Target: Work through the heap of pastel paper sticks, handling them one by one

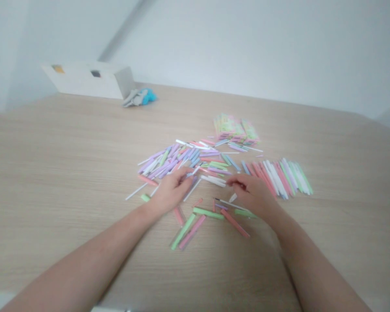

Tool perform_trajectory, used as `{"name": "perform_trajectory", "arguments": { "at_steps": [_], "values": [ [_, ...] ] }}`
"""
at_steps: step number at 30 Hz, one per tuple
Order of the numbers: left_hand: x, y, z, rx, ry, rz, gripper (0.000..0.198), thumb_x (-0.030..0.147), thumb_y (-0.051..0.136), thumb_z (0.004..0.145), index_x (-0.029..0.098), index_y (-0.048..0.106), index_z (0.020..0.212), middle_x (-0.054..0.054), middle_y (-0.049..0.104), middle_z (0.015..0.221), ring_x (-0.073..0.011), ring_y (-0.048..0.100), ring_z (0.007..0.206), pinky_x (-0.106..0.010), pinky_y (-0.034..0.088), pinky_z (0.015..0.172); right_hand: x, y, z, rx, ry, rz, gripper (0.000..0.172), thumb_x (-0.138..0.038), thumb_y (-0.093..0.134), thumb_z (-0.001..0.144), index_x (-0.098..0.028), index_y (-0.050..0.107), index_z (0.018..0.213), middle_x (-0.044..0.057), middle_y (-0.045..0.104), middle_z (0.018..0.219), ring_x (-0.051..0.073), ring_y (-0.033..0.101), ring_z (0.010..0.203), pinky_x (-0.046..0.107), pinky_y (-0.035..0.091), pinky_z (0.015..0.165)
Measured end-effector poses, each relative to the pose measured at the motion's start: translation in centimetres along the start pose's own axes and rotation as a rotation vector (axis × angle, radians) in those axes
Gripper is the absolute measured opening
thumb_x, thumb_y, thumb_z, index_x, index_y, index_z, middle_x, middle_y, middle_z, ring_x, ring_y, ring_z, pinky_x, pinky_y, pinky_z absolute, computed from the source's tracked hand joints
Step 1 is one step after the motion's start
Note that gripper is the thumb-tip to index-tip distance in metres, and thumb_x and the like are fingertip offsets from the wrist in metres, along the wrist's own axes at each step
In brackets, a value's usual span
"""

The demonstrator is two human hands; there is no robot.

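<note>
My left hand is closed, thumb and fingers pinched on a thin white stick at the edge of a loose pile of pastel pen-like sticks. My right hand is closed too, its fingertips curled beside a few white sticks; what it holds, if anything, is hidden. A small white piece shows just below those fingers. Nearer to me, between the forearms, lie green sticks, a pink stick and a red stick. The picture is slightly blurred.
To the right, several red, white, purple and green sticks lie side by side in a row. Stacked pastel packs stand behind the pile. At the back left are a white box and a grey and blue crumpled item, near the wall.
</note>
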State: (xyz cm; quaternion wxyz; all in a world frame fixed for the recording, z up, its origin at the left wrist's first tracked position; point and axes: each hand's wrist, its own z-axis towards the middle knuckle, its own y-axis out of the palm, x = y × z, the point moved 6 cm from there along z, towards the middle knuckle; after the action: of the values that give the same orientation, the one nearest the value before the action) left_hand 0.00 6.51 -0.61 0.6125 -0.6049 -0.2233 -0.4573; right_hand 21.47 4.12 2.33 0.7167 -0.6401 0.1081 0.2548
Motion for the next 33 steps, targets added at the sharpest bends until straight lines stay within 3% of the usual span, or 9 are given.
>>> {"name": "perform_trajectory", "arguments": {
  "at_steps": [3, 8, 11, 14, 18, 25, 28, 33],
  "values": [
    [0.0, 0.0, 0.0, -0.01, -0.005, 0.001, 0.033, 0.038, 0.045, 0.088, 0.018, 0.061, 0.109, 0.006, 0.047, 0.054, -0.0113, 0.043, 0.052, -0.021, 0.034, 0.052, 0.4, -1.0, -0.4, -0.143, 0.046, -0.022, 0.019, -0.023, 0.051, 0.079, -0.018, 0.07, 0.079, 0.001, 0.067, 0.064, 0.016, 0.058, 0.057, 0.027, 0.039, 0.054],
    [0.1, 0.1, 0.0, -0.021, -0.006, 0.003, 0.031, 0.038, 0.044, 0.088, 0.019, 0.06, 0.108, 0.006, 0.047, 0.053, -0.0108, 0.042, 0.05, -0.021, 0.033, 0.05, 0.0, 0.1, -2.4, -0.564, 0.046, -0.059, 0.014, -0.029, 0.063, 0.069, -0.019, 0.068, 0.061, 0.002, 0.065, 0.058, 0.015, 0.056, 0.053, 0.023, 0.031, 0.046],
    [0.1, 0.0, 0.0, -0.016, 0.01, 0.014, 0.03, 0.038, 0.044, 0.088, 0.02, 0.06, 0.106, 0.006, 0.046, 0.054, -0.0105, 0.042, 0.051, -0.021, 0.033, 0.051, -0.3, 0.9, -3.1, -0.679, 0.081, -0.115, 0.012, -0.026, 0.065, 0.064, -0.018, 0.067, 0.056, 0.002, 0.063, 0.055, 0.014, 0.054, 0.05, 0.023, 0.028, 0.043],
    [0.1, 0.1, 0.0, -0.025, 0.01, 0.015, 0.03, 0.039, 0.044, 0.089, 0.02, 0.06, 0.106, 0.006, 0.047, 0.055, -0.0106, 0.043, 0.052, -0.021, 0.033, 0.051, -0.8, 1.4, -3.4, -0.735, 0.066, -0.153, 0.018, -0.027, 0.061, 0.068, -0.018, 0.066, 0.053, 0.002, 0.061, 0.053, 0.013, 0.053, 0.05, 0.023, 0.028, 0.044],
    [0.0, 0.2, -0.1, -0.034, -0.011, 0.004, 0.031, 0.04, 0.043, 0.089, 0.02, 0.06, 0.107, 0.005, 0.05, 0.055, -0.0109, 0.044, 0.05, -0.021, 0.033, 0.049, -1.5, 1.9, -3.2, -0.696, 0.045, -0.199, 0.021, -0.025, 0.057, 0.072, -0.017, 0.063, 0.054, 0.003, 0.062, 0.055, 0.014, 0.054, 0.052, 0.023, 0.03, 0.047],
    [0.3, 0.1, -0.1, -0.033, -0.013, 0.003, 0.033, 0.04, 0.043, 0.089, 0.018, 0.061, 0.106, 0.005, 0.05, 0.055, -0.0113, 0.045, 0.051, -0.021, 0.035, 0.05, -3.1, 2.4, -1.8, -0.376, -0.066, -0.077, 0.019, -0.025, 0.049, 0.084, -0.016, 0.064, 0.077, 0.005, 0.068, 0.075, 0.015, 0.059, 0.067, 0.023, 0.036, 0.059],
    [0.3, 0.1, 0.0, -0.031, -0.013, 0.015, 0.032, 0.039, 0.044, 0.089, 0.019, 0.06, 0.107, 0.005, 0.049, 0.055, -0.0114, 0.045, 0.051, -0.021, 0.035, 0.051, -2.0, 1.0, -1.0, -0.26, -0.021, -0.058, 0.024, -0.021, 0.044, 0.087, -0.016, 0.067, 0.081, 0.005, 0.069, 0.076, 0.016, 0.061, 0.071, 0.025, 0.038, 0.063],
    [0.0, 0.2, 0.0, -0.047, -0.025, 0.005, 0.031, 0.037, 0.044, 0.089, 0.02, 0.06, 0.108, 0.006, 0.048, 0.053, -0.0109, 0.043, 0.049, -0.021, 0.033, 0.049, 1.5, -2.8, -0.2, -0.073, 0.162, -0.028, 0.017, -0.026, 0.053, 0.082, -0.018, 0.068, 0.082, 0.001, 0.067, 0.063, 0.016, 0.061, 0.061, 0.025, 0.04, 0.058]
  ]
}}
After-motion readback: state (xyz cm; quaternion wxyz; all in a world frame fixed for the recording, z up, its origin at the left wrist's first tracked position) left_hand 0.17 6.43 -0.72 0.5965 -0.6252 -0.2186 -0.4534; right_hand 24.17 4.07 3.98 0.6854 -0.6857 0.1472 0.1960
